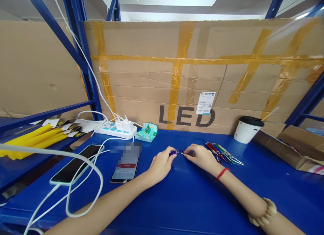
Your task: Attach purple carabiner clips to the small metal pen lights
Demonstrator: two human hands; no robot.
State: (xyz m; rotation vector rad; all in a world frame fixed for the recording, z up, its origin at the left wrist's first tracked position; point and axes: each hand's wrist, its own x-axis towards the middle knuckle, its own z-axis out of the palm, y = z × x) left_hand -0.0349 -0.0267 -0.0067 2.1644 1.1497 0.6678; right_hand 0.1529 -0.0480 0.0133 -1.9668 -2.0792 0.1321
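My left hand (pixel 160 164) is closed in a pinch around a slim purple stick (pixel 173 153), most of which my fingers hide. A small metal ring (pixel 177 151) joins the stick's end to a small purple clip (pixel 181 152). The far side of that clip is pinched between the thumb and fingers of my right hand (pixel 201 157). Both hands are low over the blue tabletop (pixel 174 201). Just beyond my right hand lies a bunch of slim red, blue and green sticks (pixel 220 151) with clips at their ends.
On the left are two phones (pixel 76 165) with white cables, a power strip (pixel 115 129), a green packet (pixel 146 132) and yellow packaged items (pixel 32 140). A lidded cup (pixel 247 129) and an open cardboard box (pixel 298 149) stand right. Behind rises a cardboard panel (pixel 141 83).
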